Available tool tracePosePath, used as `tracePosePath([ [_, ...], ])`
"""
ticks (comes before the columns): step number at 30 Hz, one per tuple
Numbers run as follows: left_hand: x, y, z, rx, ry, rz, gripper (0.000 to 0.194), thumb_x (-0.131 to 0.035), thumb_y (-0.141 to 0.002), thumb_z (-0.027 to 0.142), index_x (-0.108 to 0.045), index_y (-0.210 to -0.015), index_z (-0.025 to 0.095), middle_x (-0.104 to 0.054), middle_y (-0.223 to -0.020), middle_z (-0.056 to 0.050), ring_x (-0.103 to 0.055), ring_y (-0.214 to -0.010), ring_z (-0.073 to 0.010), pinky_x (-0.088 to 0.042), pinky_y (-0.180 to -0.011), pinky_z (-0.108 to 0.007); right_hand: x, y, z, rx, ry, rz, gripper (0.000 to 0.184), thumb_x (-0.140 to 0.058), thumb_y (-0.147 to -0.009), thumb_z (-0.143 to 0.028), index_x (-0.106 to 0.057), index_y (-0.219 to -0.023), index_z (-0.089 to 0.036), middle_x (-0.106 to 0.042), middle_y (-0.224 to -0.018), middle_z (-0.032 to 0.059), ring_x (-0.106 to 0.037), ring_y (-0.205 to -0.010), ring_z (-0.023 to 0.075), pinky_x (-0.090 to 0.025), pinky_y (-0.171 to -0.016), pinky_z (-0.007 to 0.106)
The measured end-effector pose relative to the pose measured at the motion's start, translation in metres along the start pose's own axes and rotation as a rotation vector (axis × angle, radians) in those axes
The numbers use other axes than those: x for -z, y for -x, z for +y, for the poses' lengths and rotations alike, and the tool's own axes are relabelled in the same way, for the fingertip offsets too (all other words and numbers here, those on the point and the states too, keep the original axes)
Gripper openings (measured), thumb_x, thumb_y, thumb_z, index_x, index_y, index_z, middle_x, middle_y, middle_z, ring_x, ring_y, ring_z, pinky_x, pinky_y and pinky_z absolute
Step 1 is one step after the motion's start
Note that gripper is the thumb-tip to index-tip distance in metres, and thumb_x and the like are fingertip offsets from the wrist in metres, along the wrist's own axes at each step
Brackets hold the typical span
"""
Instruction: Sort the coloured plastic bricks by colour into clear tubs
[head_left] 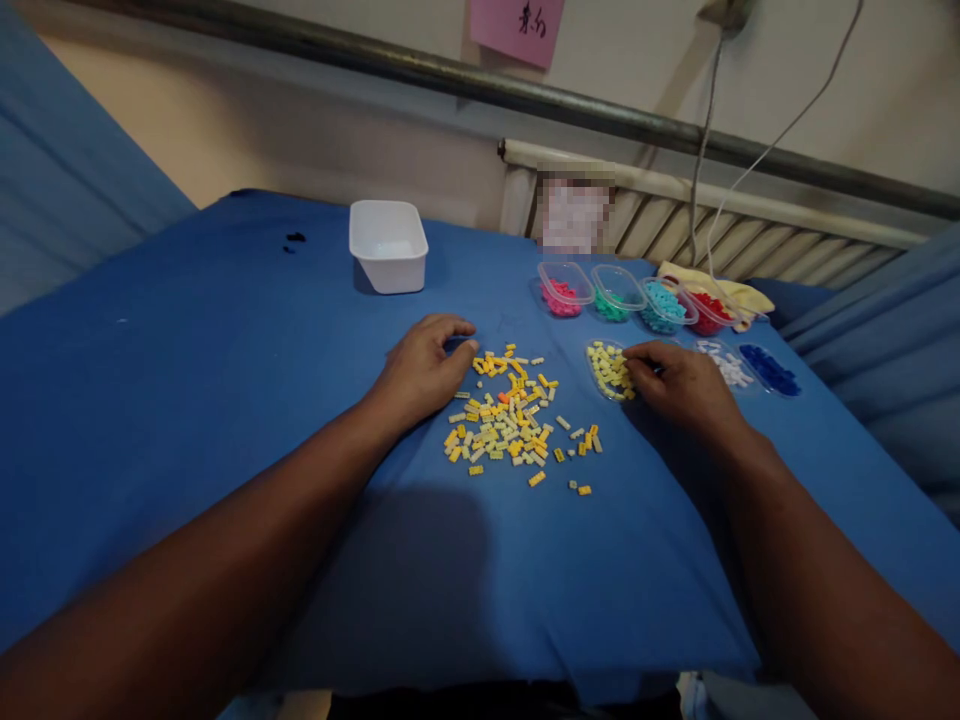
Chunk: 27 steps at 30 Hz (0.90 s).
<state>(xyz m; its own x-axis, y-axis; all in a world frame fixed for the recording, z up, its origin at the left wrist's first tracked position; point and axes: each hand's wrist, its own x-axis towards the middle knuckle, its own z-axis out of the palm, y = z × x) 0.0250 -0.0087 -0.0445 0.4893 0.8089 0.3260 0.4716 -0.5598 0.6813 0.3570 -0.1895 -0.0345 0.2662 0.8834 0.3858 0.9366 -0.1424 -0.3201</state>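
My left hand (427, 368) rests on the blue cloth at the left edge of a loose pile of small toy bricks (510, 425). Its fingers and thumb are apart and hold nothing visible. The pile mixes orange-yellow, pale yellow and greyish bricks, with an orange one among them. My right hand (679, 378) is at the right rim of a clear tub of pale yellow bricks (609, 368). Its fingertips are pinched together over the tub; whatever may be between them is too small to make out.
A white plastic bin (388, 275) stands at the back. Clear tubs hold pink bricks (561, 298), green bricks (611, 306), light blue bricks (663, 305), red bricks (709, 313), white bricks (724, 363) and dark blue bricks (770, 370). A yellow cloth (750, 298) lies by the radiator (652, 215).
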Motion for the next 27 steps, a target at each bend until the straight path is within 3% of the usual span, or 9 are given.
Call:
tracePosePath([
  [4, 0.001, 0.002, 0.003, -0.057, 0.001, 0.014, 0.028, -0.064, -0.099, 0.036, -0.079, -0.119, 0.022, -0.076, -0.137, -0.011, -0.070, -0.132, -0.0291, -0.050, -0.124, -0.050, 0.006, 0.003, -0.013, 0.059, -0.035, 0.095, 0.029, -0.063, -0.101, -0.034, -0.085, -0.115, -0.021, -0.087, -0.110, 0.0111, -0.082, -0.095, 0.0309, -0.063, -0.088, 0.045],
  [7, 0.010, 0.009, 0.016, -0.190, 0.033, -0.027, 0.025, -0.066, -0.099, 0.033, -0.080, -0.115, 0.022, -0.079, -0.129, -0.009, -0.072, -0.124, -0.0271, -0.055, -0.115, -0.046, 0.010, 0.011, -0.038, 0.280, -0.133, 0.092, 0.022, -0.064, -0.104, -0.028, -0.083, -0.112, -0.021, -0.086, -0.106, 0.0108, -0.081, -0.095, 0.0289, -0.063, -0.086, 0.043],
  [11, 0.029, 0.023, 0.039, -0.360, 0.039, -0.290, 0.020, -0.064, -0.102, 0.028, -0.082, -0.110, 0.023, -0.080, -0.106, -0.004, -0.075, -0.099, -0.0204, -0.058, -0.092, -0.035, 0.006, 0.024, -0.081, 0.625, -0.309, -0.154, 0.018, -0.063, -0.108, -0.019, -0.078, -0.119, -0.023, -0.084, -0.110, 0.0091, -0.078, -0.100, 0.0252, -0.063, -0.090, 0.041],
  [14, 0.041, 0.031, 0.050, -0.456, 0.000, -0.512, 0.019, -0.062, -0.103, 0.022, -0.081, -0.107, 0.025, -0.080, -0.106, -0.002, -0.075, -0.097, -0.0182, -0.055, -0.087, -0.030, -0.004, 0.028, -0.104, 0.746, -0.380, -0.245, 0.020, -0.061, -0.110, -0.016, -0.076, -0.123, -0.022, -0.083, -0.114, 0.0107, -0.076, -0.104, 0.0253, -0.063, -0.091, 0.041],
  [17, 0.047, 0.035, 0.053, -0.481, -0.038, -0.677, 0.020, -0.062, -0.101, 0.018, -0.080, -0.104, 0.025, -0.078, -0.102, -0.001, -0.073, -0.097, -0.0179, -0.054, -0.086, -0.029, -0.010, 0.027, -0.111, 0.765, -0.390, -0.319, 0.020, -0.059, -0.111, -0.014, -0.076, -0.120, -0.019, -0.082, -0.117, 0.0120, -0.076, -0.105, 0.0252, -0.063, -0.092, 0.041],
  [19, 0.049, 0.034, 0.052, -0.477, -0.074, -0.727, 0.021, -0.061, -0.100, 0.017, -0.080, -0.103, 0.025, -0.077, -0.100, -0.001, -0.073, -0.096, -0.0183, -0.053, -0.085, -0.029, -0.009, 0.026, -0.109, 0.763, -0.371, -0.348, 0.020, -0.058, -0.111, -0.014, -0.077, -0.116, -0.019, -0.082, -0.116, 0.0119, -0.076, -0.104, 0.0249, -0.062, -0.091, 0.040],
  [27, 0.051, 0.031, 0.050, -0.445, -0.184, -0.627, 0.023, -0.057, -0.101, 0.024, -0.081, -0.101, 0.025, -0.080, -0.100, -0.003, -0.074, -0.093, -0.0209, -0.054, -0.084, -0.031, 0.008, 0.030, -0.086, 0.600, -0.308, -0.380, 0.016, -0.062, -0.111, -0.023, -0.076, -0.119, -0.020, -0.081, -0.106, 0.0088, -0.077, -0.093, 0.0224, -0.060, -0.084, 0.035],
])
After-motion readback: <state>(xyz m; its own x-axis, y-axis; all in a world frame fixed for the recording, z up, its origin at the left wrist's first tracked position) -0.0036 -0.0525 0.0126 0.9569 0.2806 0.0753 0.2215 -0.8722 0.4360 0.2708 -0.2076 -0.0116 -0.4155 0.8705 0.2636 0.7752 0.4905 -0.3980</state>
